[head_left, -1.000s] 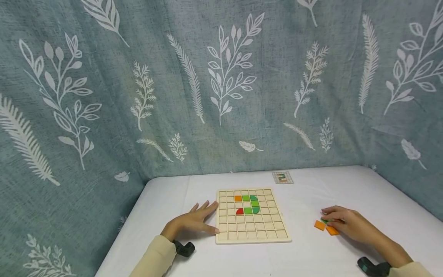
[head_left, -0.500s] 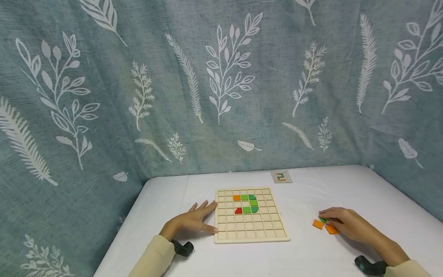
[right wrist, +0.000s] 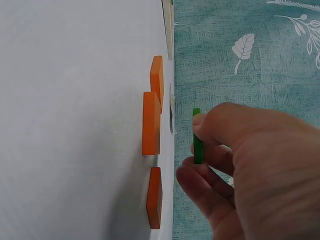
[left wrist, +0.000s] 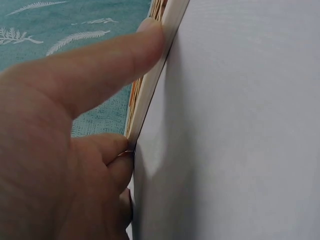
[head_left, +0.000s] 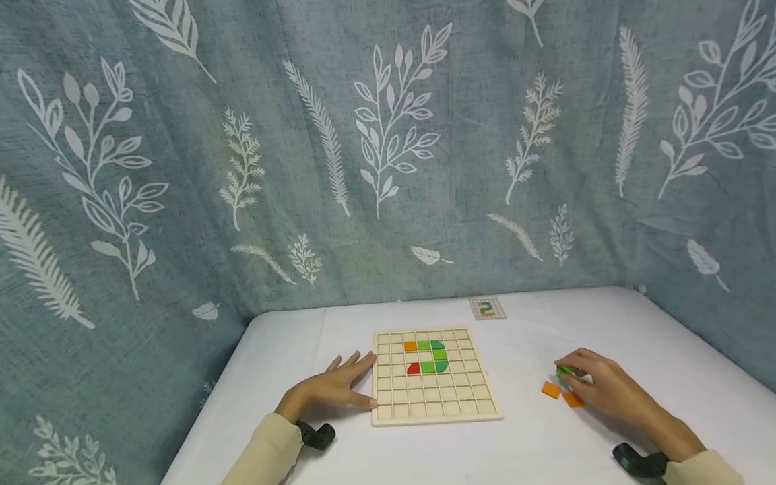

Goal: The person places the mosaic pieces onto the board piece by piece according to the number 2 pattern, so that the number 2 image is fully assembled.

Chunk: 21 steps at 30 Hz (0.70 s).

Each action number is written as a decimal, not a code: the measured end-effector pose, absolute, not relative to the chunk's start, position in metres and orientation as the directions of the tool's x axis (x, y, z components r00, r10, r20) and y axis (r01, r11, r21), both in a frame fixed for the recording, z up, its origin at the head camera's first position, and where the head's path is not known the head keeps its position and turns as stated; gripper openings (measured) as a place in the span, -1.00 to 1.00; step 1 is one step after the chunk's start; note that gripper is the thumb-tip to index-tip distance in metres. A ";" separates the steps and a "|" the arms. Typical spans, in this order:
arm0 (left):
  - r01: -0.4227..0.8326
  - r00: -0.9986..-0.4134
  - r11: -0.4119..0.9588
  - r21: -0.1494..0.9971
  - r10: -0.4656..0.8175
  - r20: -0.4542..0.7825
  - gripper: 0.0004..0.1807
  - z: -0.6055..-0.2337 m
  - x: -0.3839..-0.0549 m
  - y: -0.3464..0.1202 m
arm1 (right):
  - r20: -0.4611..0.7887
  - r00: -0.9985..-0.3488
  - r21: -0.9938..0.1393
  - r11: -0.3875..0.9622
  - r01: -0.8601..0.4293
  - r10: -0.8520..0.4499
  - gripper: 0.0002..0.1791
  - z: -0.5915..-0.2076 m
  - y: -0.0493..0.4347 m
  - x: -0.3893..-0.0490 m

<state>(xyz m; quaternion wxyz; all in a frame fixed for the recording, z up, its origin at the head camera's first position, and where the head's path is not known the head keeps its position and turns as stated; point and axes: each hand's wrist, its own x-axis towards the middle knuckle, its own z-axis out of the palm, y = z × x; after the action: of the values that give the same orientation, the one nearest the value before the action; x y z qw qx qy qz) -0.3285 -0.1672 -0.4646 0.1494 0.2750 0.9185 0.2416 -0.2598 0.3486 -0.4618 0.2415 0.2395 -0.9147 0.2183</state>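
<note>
A pale wooden grid board [head_left: 433, 404] lies mid-table, with orange, green and red tiles set in its upper cells as a hooked shape. My left hand [head_left: 339, 387] touches the board's left edge with thumb and fingertips, fingers spread; in the left wrist view its thumb [left wrist: 120, 60] rests along the board's side [left wrist: 150, 90]. To the right of the board, my right hand [head_left: 606, 384] pinches a thin green tile [right wrist: 197, 145] between thumb and fingers, raised off the table. Orange tiles [head_left: 551, 389] lie beneath it; the right wrist view shows three of them [right wrist: 151, 125].
A small pattern card [head_left: 488, 308] printed with a similar coloured figure lies behind the board, near the back of the white-covered table [head_left: 497, 458]. A teal leaf-print curtain [head_left: 339, 168] hangs behind and at both sides. Each wrist wears a dark strap-on device [head_left: 639, 460].
My right hand has lifted the green tile up from among the orange ones. The left hand stays at the board's edge, while the head view has shifted slightly.
</note>
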 end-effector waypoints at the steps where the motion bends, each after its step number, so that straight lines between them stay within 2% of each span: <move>1: 0.435 -0.802 0.731 0.526 0.580 -0.143 0.17 -0.464 -0.329 -0.167 | 0.549 -0.770 -0.288 0.792 -0.539 -0.325 -0.70 -0.461 0.349 -0.260; 5: 0.436 -0.800 0.733 0.523 0.582 -0.148 0.17 -0.464 -0.329 -0.166 | 0.543 -0.774 -0.308 0.780 -0.545 -0.326 -0.71 -0.459 0.349 -0.259; 11: 0.432 -0.802 0.721 0.542 0.582 -0.136 0.17 -0.462 -0.329 -0.165 | 0.585 -0.745 -0.283 0.780 -0.558 -0.320 -0.64 -0.455 0.345 -0.261; 17: 0.423 -0.806 0.722 0.548 0.575 -0.137 0.16 -0.463 -0.328 -0.165 | 0.529 -0.794 -0.349 0.776 -0.525 -0.300 -0.71 -0.457 0.340 -0.259; 21: 0.427 -0.804 0.720 0.547 0.579 -0.134 0.17 -0.464 -0.328 -0.166 | 0.564 -0.762 -0.341 0.751 -0.565 -0.318 -0.73 -0.459 0.337 -0.258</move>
<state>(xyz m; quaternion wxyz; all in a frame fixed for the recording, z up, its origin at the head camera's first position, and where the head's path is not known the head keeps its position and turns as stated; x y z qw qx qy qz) -0.3276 -0.1659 -0.4645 0.1493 0.2748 0.9152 0.2542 -0.2585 0.3368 -0.4588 0.2432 0.2442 -0.9036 0.2546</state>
